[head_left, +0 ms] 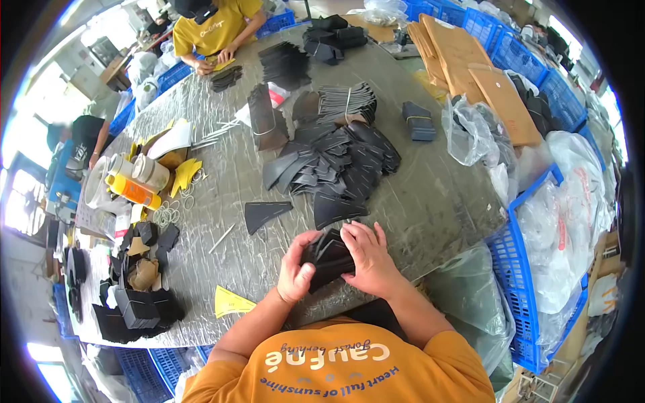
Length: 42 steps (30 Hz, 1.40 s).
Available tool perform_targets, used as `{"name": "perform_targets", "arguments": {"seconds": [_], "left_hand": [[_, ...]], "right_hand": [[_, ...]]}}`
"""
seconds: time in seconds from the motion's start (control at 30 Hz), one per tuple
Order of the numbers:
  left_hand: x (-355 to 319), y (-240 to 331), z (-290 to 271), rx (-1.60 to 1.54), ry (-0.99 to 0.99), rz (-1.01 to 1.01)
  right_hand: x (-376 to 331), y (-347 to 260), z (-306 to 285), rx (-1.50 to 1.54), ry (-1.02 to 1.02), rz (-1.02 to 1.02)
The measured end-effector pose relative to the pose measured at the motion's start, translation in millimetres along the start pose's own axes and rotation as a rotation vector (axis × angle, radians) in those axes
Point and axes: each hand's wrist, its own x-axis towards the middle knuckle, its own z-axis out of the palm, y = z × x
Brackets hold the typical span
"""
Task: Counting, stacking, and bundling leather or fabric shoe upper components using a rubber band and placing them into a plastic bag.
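Note:
Near the table's front edge I hold a stack of black cut pieces (329,260) between both hands. My left hand (295,270) grips its left side, thumb toward me. My right hand (371,258) wraps its right side, fingers over the top. Just beyond my hands lies a curved black piece with pale marks (338,209), and a single similar piece (267,215) lies to its left. Farther off is a loose heap of black pieces (336,161). A yellow pattern piece (232,302) lies left of my left forearm.
Left on the table (201,269) are a yellow bottle (133,191), jars, rubber bands (168,213), a white pen-like stick (222,238) and stacked black pieces (138,309). Blue crates (521,282) with plastic bags and brown cardboard (457,54) stand right. A co-worker (215,30) works across the table.

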Motion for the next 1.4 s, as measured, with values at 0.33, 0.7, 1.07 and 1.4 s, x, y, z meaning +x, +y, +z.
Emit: {"name": "perform_targets", "arguments": {"seconds": [0.33,0.7,1.07,1.4], "left_hand": [[-6.1,-5.9,5.2,-0.096,0.078,-0.031],[-0.7,-21.6,0.9,-0.348,0.113,0.017],[11.6,-6.2,-4.8,-0.134,-0.023,-0.025],[3.9,-6.9,-9.2,-0.019,-0.128,-0.054]], "right_hand": [[-3.9,-5.2,2.4,0.059,0.009,-0.089],[22.5,-15.2,-3.5,-0.009,0.008,0.047],[51.1,-12.2,6.9,0.037,0.073,0.064],[33.2,-21.2,11.0,-0.037,0.070,0.107]]}}
